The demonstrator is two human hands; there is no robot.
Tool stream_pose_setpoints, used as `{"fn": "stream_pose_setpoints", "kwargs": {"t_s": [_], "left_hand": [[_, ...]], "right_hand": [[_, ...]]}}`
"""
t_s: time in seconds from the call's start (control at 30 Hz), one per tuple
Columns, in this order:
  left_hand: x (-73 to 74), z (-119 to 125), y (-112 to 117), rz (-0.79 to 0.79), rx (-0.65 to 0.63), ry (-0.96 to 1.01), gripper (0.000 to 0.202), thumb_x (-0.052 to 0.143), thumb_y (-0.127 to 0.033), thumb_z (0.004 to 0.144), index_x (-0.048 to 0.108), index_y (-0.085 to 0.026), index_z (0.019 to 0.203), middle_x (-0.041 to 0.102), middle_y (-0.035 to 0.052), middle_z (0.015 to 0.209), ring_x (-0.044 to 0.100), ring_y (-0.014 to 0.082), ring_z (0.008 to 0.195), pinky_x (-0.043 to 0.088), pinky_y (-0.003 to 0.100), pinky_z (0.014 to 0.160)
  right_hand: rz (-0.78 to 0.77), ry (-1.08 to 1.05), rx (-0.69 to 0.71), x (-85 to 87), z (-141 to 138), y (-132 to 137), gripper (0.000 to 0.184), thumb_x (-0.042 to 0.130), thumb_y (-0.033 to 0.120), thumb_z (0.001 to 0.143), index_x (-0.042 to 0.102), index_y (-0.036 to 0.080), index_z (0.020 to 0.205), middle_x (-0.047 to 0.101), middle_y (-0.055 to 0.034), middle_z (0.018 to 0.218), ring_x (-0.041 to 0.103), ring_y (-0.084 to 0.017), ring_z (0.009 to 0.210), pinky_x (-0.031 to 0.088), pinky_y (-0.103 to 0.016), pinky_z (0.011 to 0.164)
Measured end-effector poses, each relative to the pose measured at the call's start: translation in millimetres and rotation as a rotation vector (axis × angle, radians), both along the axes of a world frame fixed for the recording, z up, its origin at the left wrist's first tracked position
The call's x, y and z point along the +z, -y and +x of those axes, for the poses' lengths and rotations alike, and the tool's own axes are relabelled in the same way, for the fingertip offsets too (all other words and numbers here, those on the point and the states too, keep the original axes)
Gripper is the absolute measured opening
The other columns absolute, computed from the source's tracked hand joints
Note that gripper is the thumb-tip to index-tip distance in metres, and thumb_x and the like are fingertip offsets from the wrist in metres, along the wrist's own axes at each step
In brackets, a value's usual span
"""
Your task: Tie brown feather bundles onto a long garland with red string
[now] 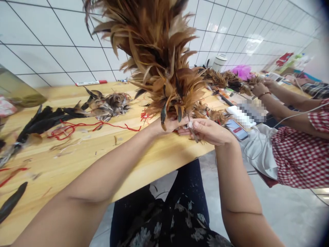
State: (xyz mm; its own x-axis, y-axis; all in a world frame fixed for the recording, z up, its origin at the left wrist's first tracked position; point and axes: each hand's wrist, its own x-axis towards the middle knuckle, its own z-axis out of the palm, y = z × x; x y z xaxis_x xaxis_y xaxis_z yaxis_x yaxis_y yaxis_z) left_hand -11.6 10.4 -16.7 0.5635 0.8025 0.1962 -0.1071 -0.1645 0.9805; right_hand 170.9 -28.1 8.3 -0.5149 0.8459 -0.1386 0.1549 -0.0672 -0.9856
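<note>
A big brown feather duster (156,51) stands upright in front of me, above the edge of the wooden table (77,157). My left hand (167,125) is closed around its base, under the lowest feathers. My right hand (209,132) is right beside it, fingers pinched on a small feather and something pale at the same base. Red string (77,127) lies loose on the table to the left.
Dark loose feathers (43,120) and a mottled feather pile (113,104) lie on the left of the table. A phone (236,129) rests near my right hand. A person in a red checked shirt (300,154) works at the right. A red-capped marker (91,82) lies by the tiled wall.
</note>
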Motion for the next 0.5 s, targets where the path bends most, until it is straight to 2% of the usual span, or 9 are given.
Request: {"fn": "stream_pose_setpoints", "kwargs": {"t_s": [0.1, 0.2, 0.3, 0.37, 0.43, 0.5], "left_hand": [[7.9, -2.5, -0.2, -0.015, -0.135, -0.093, 0.028, 0.075, -0.045, 0.067, 0.066, -0.019, 0.064, 0.064, 0.0044, 0.062, 0.062, 0.0178, 0.067, 0.048, 0.027, 0.064], [14.5, -5.2, 0.4, 0.024, -0.174, -0.125, 0.029, 0.079, -0.043, 0.062, 0.062, -0.020, 0.057, 0.059, 0.0027, 0.052, 0.059, 0.0163, 0.058, 0.046, 0.026, 0.057], [13.0, -8.6, -1.4, 0.107, -0.245, -0.147, 0.037, 0.076, -0.048, 0.066, 0.059, -0.017, 0.055, 0.058, 0.0026, 0.053, 0.054, 0.0125, 0.054, 0.045, 0.024, 0.054], [7.1, -10.3, -3.7, 0.110, -0.229, -0.145, 0.040, 0.072, -0.051, 0.070, 0.060, -0.015, 0.059, 0.060, 0.0030, 0.057, 0.055, 0.0118, 0.057, 0.047, 0.024, 0.057], [0.5, -10.8, -5.2, 0.069, -0.184, -0.132, 0.040, 0.069, -0.052, 0.073, 0.063, -0.013, 0.069, 0.064, 0.0041, 0.065, 0.060, 0.0130, 0.063, 0.051, 0.025, 0.061], [-3.5, -9.6, -5.0, 0.052, -0.134, -0.125, 0.040, 0.068, -0.053, 0.074, 0.065, -0.013, 0.078, 0.067, 0.0050, 0.073, 0.064, 0.0149, 0.068, 0.053, 0.027, 0.063]], "right_hand": [[-0.161, -0.069, 0.140, -0.4, 0.7, -4.5, 0.051, 0.071, 0.061, 0.070, 0.065, 0.015, 0.091, 0.072, -0.0106, 0.084, 0.066, -0.017, 0.075, 0.033, -0.021, 0.053], [-0.209, -0.164, 0.157, -11.1, -2.2, -5.2, 0.048, 0.071, 0.060, 0.070, 0.064, 0.014, 0.083, 0.070, -0.0087, 0.075, 0.062, -0.014, 0.065, 0.025, -0.021, 0.048], [-0.212, -0.331, 0.103, -25.0, -10.8, 0.2, 0.041, 0.074, 0.053, 0.071, 0.062, 0.015, 0.080, 0.055, 0.0013, 0.057, 0.044, -0.007, 0.049, 0.023, -0.022, 0.046], [-0.208, -0.435, 0.038, -31.1, -18.6, 6.0, 0.037, 0.074, 0.048, 0.072, 0.061, 0.015, 0.080, 0.041, 0.0069, 0.053, 0.030, -0.004, 0.046, 0.023, -0.021, 0.046], [-0.203, -0.496, -0.045, -33.0, -25.9, 11.5, 0.034, 0.074, 0.045, 0.073, 0.058, 0.015, 0.078, 0.038, 0.0071, 0.057, 0.023, -0.003, 0.047, 0.022, -0.021, 0.045], [-0.190, -0.517, -0.131, -31.4, -31.0, 15.7, 0.033, 0.075, 0.042, 0.072, 0.055, 0.016, 0.074, 0.042, 0.0054, 0.062, 0.022, -0.003, 0.048, 0.020, -0.021, 0.044]]}}
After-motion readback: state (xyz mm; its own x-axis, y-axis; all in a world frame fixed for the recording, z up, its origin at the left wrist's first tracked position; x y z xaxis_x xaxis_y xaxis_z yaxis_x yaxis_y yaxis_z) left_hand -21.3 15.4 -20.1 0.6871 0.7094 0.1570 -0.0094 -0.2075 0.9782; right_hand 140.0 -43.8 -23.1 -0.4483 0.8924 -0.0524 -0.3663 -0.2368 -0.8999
